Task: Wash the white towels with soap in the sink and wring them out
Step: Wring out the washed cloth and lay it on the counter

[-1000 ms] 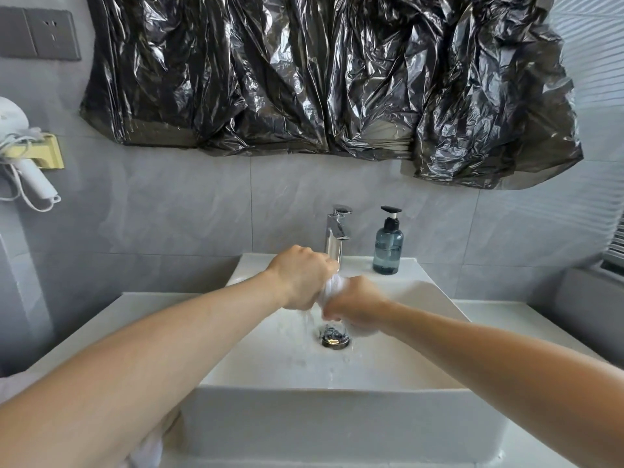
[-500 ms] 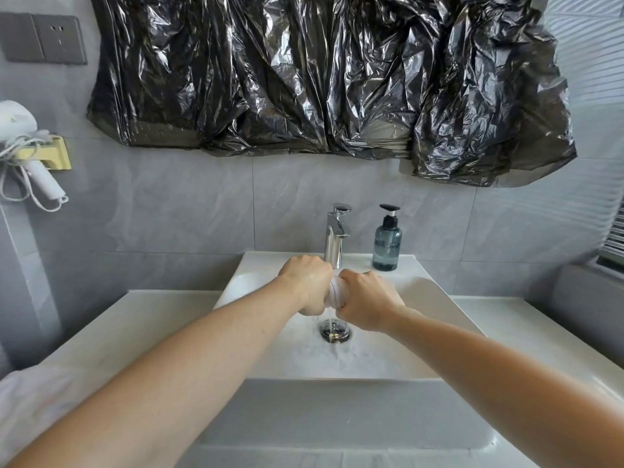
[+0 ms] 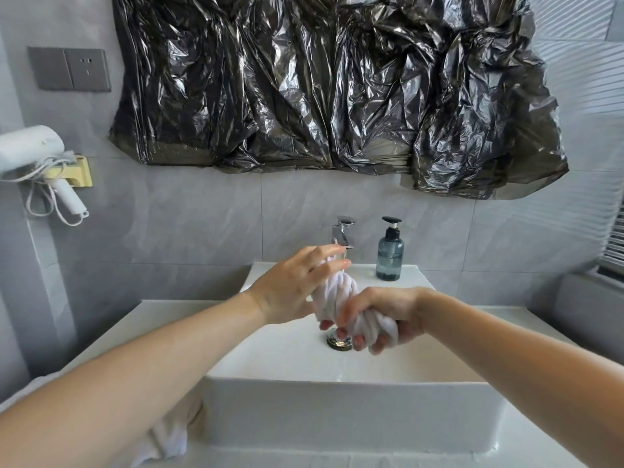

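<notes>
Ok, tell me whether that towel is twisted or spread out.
Twisted: the towel shows spiral ridges, gripped by the right hand over the sink.

Legible text, labels, brands, numbers, signs: none. The soap bottle (image 3: 390, 256) carries no readable label on its blue-grey body. The wall socket plate (image 3: 69, 69) shows only slot openings, with no marking that can be read. The hair dryer (image 3: 32, 152) on its wall holder has a small mark, too small to make out. The tap (image 3: 343, 233) shows no lettering.
</notes>
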A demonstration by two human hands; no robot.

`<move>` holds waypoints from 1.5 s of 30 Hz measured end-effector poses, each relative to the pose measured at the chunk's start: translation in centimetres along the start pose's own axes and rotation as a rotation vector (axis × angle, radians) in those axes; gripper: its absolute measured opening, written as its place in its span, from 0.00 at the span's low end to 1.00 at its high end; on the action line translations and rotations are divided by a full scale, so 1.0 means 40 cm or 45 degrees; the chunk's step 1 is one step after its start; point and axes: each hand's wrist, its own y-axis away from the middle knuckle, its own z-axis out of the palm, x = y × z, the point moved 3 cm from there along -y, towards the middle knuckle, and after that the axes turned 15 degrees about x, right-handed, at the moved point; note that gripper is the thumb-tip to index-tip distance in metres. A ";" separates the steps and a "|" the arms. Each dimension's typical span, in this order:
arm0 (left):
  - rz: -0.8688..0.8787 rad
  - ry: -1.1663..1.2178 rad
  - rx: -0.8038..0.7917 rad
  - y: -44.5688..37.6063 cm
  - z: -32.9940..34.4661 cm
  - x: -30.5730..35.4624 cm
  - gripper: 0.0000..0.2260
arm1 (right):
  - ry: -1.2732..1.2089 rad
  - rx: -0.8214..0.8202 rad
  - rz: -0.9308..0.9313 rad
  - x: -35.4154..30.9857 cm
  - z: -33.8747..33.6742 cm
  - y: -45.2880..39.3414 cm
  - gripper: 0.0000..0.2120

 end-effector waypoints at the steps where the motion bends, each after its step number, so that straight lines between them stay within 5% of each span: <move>1: 0.016 0.017 0.066 -0.009 -0.005 -0.002 0.29 | 0.040 -0.005 -0.003 -0.005 0.013 0.000 0.15; 6: -0.053 -0.190 -0.169 -0.022 -0.003 -0.036 0.14 | 0.189 0.307 -0.056 -0.021 0.058 -0.024 0.11; 12: -0.304 -0.530 -0.741 -0.042 0.027 -0.016 0.13 | 0.469 0.880 -0.197 -0.006 0.038 -0.104 0.08; 23: -0.573 -0.519 -0.892 -0.037 0.096 0.018 0.06 | 0.806 1.154 -0.447 0.048 -0.021 -0.161 0.09; 27: -0.629 -0.514 -0.973 -0.048 0.083 0.029 0.08 | 0.970 1.177 -0.488 0.053 -0.034 -0.136 0.14; 30: -0.643 -0.422 -0.774 -0.025 0.071 0.023 0.21 | 0.813 1.142 -0.460 0.037 -0.042 -0.110 0.15; 34: -0.435 -0.213 -0.292 0.015 0.029 0.021 0.38 | 0.504 0.894 -0.265 0.025 -0.049 -0.055 0.14; 37: -0.238 -0.099 -0.247 0.044 0.013 0.025 0.42 | 0.235 0.559 -0.165 0.019 -0.019 -0.006 0.11; 41: -0.274 0.039 -0.086 0.024 -0.004 0.037 0.28 | 0.055 0.182 -0.084 0.013 0.041 0.034 0.05; 45: -0.318 -0.108 -0.354 0.001 -0.010 0.028 0.15 | 0.268 0.376 -0.113 0.017 0.061 0.003 0.08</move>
